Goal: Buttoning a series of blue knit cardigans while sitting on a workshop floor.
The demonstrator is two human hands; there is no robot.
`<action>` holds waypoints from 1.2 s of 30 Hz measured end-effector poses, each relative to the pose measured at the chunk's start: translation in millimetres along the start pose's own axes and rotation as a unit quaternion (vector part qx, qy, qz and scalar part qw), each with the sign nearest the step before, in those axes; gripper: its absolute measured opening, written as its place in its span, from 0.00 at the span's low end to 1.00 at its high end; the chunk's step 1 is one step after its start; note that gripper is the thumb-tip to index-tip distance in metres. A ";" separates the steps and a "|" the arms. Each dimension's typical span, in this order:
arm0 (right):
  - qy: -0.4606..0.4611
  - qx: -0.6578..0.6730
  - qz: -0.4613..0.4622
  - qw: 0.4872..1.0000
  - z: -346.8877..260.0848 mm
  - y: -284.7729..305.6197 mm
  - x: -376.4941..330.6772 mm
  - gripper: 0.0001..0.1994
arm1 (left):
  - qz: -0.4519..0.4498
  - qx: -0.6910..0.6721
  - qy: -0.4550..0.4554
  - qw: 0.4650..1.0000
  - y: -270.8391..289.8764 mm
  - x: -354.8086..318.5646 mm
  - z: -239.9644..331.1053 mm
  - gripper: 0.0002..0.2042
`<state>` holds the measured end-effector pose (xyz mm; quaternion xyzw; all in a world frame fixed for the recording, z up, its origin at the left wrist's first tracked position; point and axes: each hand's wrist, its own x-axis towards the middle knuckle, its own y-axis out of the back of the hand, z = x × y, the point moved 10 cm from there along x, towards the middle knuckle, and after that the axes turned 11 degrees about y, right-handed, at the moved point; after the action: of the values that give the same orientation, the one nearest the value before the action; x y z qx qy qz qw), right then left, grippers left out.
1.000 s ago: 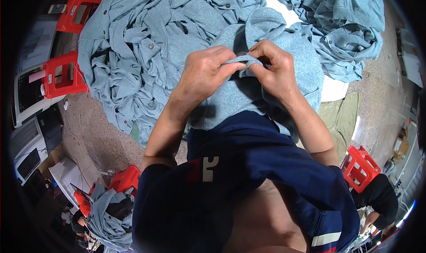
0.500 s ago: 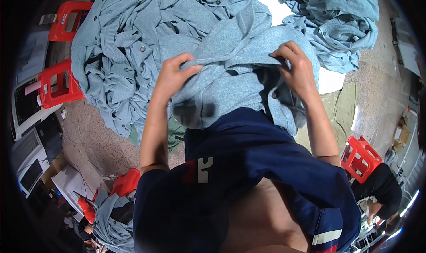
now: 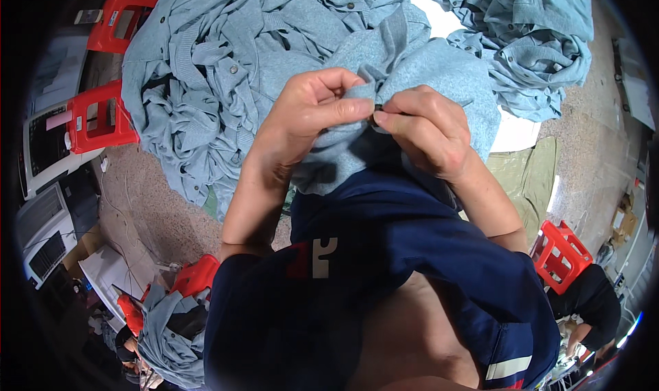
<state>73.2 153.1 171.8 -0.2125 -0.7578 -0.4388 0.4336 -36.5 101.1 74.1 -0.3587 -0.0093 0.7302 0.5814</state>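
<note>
Blue-grey knitted garment (image 3: 336,157) pinched by left hand (image 3: 309,113) and right hand (image 3: 434,130), thumbs close together; dark-buttoned blue-grey knitwear heap (image 3: 213,82) alongside.

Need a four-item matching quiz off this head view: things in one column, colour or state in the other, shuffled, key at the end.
1. Left hand
2. Lower-right stool
3. Creased sheet just above that stool
4. Small slip at far left

A. Pink
B. Olive-green
C. Gripping a blue-grey garment
D. Red

Pairs: 1-C, 2-D, 3-B, 4-A
</note>
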 end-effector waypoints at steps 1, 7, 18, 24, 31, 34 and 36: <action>0.002 0.000 0.000 1.000 1.2 -1.3 -2.6 0.07 | 0.000 0.000 -0.002 1.000 -1.4 1.5 -1.7 0.09; -0.026 -0.032 0.002 0.999 6.2 -6.6 -11.2 0.08 | 0.091 0.109 -0.089 0.986 4.9 -3.4 8.1 0.09; -0.271 0.130 0.002 0.954 43.5 -21.9 -29.2 0.16 | 0.134 0.478 -0.337 0.800 -35.4 -32.6 46.5 0.12; -0.270 0.130 -0.038 0.953 52.6 -27.4 -35.4 0.10 | 0.169 0.468 -0.347 0.795 -27.1 -29.8 42.0 0.11; -0.342 0.184 0.026 0.921 63.5 -30.4 -61.9 0.08 | 0.164 0.548 -0.353 0.740 -28.4 -19.3 33.8 0.09; -0.346 0.144 0.048 0.926 62.6 -26.4 -61.8 0.09 | 0.202 0.580 -0.413 0.673 -40.5 -25.5 35.4 0.08; -0.242 0.048 0.008 0.969 49.0 -21.3 -43.3 0.11 | 0.236 0.586 -0.446 0.634 -44.5 -29.9 33.2 0.08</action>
<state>58.3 186.1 113.3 -0.2974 -0.8586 -0.3344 0.2502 -14.8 103.4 133.3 0.4367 0.2477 0.7657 0.4021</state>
